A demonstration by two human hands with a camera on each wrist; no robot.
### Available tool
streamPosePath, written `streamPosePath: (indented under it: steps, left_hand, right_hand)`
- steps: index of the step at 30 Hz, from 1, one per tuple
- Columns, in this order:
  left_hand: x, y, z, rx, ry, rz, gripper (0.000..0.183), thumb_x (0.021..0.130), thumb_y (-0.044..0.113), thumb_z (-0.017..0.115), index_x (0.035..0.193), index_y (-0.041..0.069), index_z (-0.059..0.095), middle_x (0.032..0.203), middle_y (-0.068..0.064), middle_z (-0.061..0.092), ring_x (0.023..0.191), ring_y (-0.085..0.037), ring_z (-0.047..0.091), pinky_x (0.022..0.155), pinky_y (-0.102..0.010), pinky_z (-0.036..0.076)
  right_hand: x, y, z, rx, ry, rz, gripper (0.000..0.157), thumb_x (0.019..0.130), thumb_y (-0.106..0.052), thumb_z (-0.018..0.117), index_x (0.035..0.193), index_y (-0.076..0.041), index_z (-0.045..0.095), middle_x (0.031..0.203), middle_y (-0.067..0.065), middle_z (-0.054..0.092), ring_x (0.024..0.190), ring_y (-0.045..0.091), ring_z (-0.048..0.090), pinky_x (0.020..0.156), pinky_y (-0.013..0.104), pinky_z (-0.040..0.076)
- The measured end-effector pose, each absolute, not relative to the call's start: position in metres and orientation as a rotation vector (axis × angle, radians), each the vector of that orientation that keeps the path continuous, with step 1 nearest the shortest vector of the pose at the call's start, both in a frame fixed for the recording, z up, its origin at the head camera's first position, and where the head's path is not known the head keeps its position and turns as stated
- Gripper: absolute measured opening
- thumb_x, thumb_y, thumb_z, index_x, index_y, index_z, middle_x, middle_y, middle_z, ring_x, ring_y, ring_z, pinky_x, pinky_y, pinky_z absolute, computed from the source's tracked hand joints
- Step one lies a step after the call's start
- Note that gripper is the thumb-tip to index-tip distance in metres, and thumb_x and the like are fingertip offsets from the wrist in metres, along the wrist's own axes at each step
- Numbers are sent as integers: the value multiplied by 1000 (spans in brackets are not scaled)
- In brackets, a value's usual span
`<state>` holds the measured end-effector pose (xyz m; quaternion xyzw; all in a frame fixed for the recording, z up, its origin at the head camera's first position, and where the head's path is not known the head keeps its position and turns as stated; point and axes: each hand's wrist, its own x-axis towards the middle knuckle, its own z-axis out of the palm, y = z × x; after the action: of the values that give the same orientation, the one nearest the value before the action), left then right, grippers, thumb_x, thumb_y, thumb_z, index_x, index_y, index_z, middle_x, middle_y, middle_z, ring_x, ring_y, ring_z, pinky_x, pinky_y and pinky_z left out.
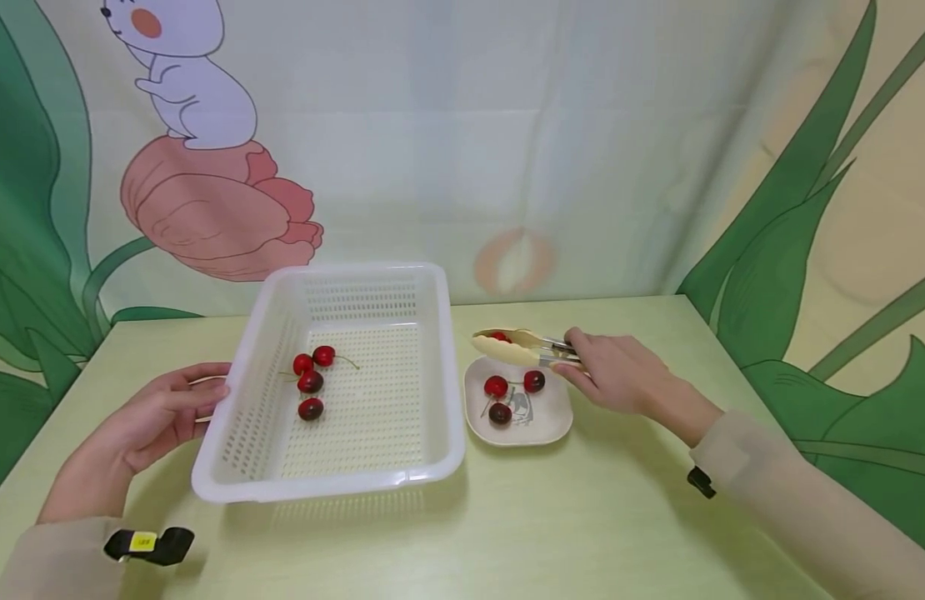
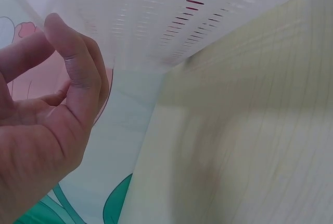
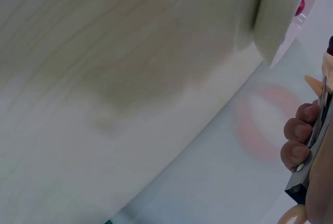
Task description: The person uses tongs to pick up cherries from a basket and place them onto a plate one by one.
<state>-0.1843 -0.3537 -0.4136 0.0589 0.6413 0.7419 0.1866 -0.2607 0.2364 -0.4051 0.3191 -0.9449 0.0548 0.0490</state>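
Observation:
My right hand (image 1: 612, 367) grips a pair of tongs (image 1: 526, 346) with cream tips and metal arms, also seen at the edge of the right wrist view. Between the tips is a red cherry (image 1: 500, 337), held just above the far edge of a small pale square plate (image 1: 545, 425). More cherries (image 1: 496, 386) with stems lie on that plate. At the left, my left hand (image 1: 173, 408) holds the side rim of a white perforated plastic basket (image 1: 440, 400), its fingers bent at the edge. Several dark red cherries (image 1: 310, 382) lie inside the basket, left of its middle.
Both containers stand on a pale yellow-green table (image 1: 552, 517), the plate close to the basket's right wall. A printed curtain (image 1: 447, 150) hangs behind the table's back edge. Green leaf prints (image 1: 860, 417) flank the right side.

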Motion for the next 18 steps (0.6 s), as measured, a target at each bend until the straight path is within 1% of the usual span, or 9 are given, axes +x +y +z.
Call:
streamPosePath:
  steps: [4,7,14,18]
  left_hand:
    - [-184,-353,-414,165,1799,2091,27,108,4,47,128,20,55,119,-1,72,100,-22,72,85,-37,60]
    - [-183,-353,-415,157,1808,2089,27,108,5,48,128,21,55,119,0,72,101,-22,72,86,-37,60]
    - [-182,-353,-416,138,1845,2072,28,108,6,49,129,23,53,121,3,71,103,-21,72,88,-36,59]
    - [-183,-354,-416,139,1843,2073,28,108,6,49,129,23,53,121,3,71,103,-21,72,89,-37,59]
  right_hand:
    - [-261,241,-411,977,-2905,138,54,105,-61,39,113,-9,52,74,-5,50,59,13,47,51,29,38]
    - [-259,245,-414,979,-2911,110,53,106,-60,40,113,-9,52,73,-5,50,58,13,47,51,29,37]
    - [-256,251,-417,975,-2930,59,43,107,-51,47,113,-9,51,73,-5,48,59,14,46,52,30,37]
    - [-257,252,-418,998,-2934,31,44,106,-51,48,115,-9,51,74,-5,49,59,14,46,53,30,38]
